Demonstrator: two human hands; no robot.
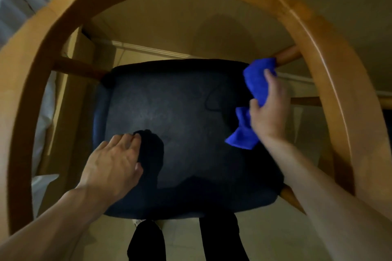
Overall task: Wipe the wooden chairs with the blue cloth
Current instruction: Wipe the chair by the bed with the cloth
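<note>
A pale tiled floor [186, 237] shows under a wooden chair [314, 34] with a dark seat cushion [180, 112]. The right hand [269, 110] squeezes the blue cloth [257, 82] against a round rung [288, 55] by the seat's far right corner, while the left hand [112, 167] lies flat and open on the cushion. The cloth runs long from the rung back toward the person, loose end hanging down, and I think most of the frame is left to wipe.

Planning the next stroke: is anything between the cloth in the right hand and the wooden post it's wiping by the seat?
Nothing visible. The right hand grips the blue cloth, whose top end already touches the wooden post beside the dark seat cushion. The left hand rests on the cushion, well clear.
</note>
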